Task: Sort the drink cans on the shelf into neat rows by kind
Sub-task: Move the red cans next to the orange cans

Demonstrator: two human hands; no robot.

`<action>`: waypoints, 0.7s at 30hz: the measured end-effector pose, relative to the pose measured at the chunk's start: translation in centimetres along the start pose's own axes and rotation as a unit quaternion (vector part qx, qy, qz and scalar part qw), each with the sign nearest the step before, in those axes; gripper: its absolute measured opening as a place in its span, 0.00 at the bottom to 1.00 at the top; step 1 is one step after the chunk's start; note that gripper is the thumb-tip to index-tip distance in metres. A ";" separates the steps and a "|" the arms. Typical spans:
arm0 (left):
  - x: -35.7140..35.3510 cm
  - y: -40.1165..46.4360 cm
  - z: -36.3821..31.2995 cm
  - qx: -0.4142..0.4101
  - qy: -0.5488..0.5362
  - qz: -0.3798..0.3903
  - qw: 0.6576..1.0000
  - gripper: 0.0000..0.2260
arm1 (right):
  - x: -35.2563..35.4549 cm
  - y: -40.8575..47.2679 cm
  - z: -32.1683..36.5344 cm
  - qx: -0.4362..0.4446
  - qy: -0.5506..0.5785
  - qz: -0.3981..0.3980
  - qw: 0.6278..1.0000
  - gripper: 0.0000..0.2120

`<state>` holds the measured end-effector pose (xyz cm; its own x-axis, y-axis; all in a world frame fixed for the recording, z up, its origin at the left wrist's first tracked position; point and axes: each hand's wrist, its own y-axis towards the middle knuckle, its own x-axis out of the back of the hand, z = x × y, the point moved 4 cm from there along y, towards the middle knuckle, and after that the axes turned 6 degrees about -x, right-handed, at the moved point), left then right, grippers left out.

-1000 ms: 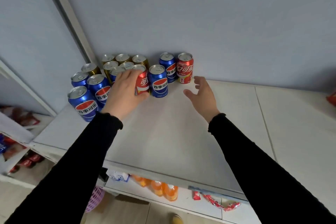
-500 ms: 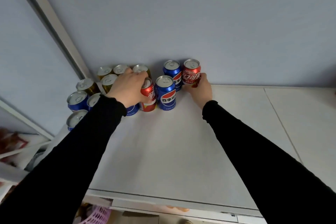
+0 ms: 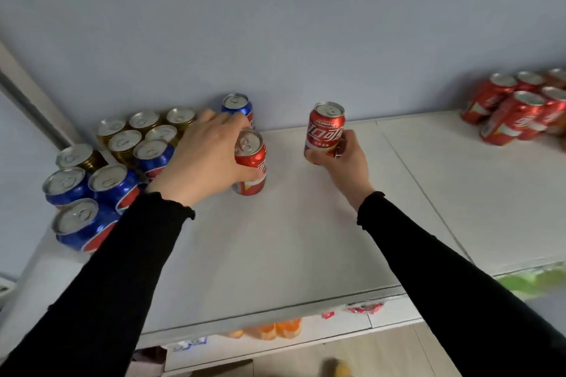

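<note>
The left hand (image 3: 203, 159) is gripping a red can (image 3: 251, 162) from above and behind, fingers curled round its side, the can standing upright on the shelf (image 3: 275, 239). The right hand (image 3: 344, 159) is wrapping its fingers round the lower part of a second red can (image 3: 326, 128), holding it upright; whether its base is touching the shelf cannot be told. The two red cans are sitting apart from each other. Behind the left hand a blue can (image 3: 235, 104) is standing against the wall (image 3: 275, 24). To its left, gold cans (image 3: 144, 128) are clustering by the wall, and more blue cans (image 3: 92, 190) are crowding in front of them toward the shelf's left edge. Far to the right, well apart from both hands, a red group (image 3: 520, 107) is standing by the wall. Black sleeves (image 3: 122, 269) are covering both arms. Below the shelf's front edge, orange bottles (image 3: 275, 329) are showing.
</note>
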<state>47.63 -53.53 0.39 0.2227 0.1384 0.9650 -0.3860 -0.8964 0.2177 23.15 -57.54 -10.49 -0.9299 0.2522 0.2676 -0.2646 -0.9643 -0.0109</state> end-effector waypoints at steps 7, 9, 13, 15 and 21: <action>-3.8 5.7 -11.1 -0.087 -0.047 0.032 0.995 0.31 | 11.8 -2.2 -2.9 -0.004 -0.022 -0.067 0.998 0.25; -5.0 7.6 -15.0 -0.107 -0.048 0.038 0.992 0.31 | 16.1 -2.4 -4.1 -0.006 -0.030 -0.085 0.996 0.25; -7.5 11.3 -23.9 -0.145 -0.046 0.044 0.987 0.31 | 25.6 -2.4 -7.1 -0.010 -0.052 -0.100 0.994 0.26; -9.0 13.0 -28.8 -0.154 -0.053 0.049 0.985 0.31 | 30.5 -2.0 -8.8 -0.017 -0.063 -0.102 0.993 0.26; -13.3 17.5 -41.1 -0.156 -0.077 0.068 0.982 0.30 | 42.3 0.9 -12.6 -0.036 -0.093 -0.096 0.990 0.32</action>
<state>1.09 -53.80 -2.62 0.2728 -0.0600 0.9602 -0.6721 -0.7260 0.1456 -19.65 -46.76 -11.29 -0.7993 0.4054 0.4436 -0.4568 -0.8895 -0.0100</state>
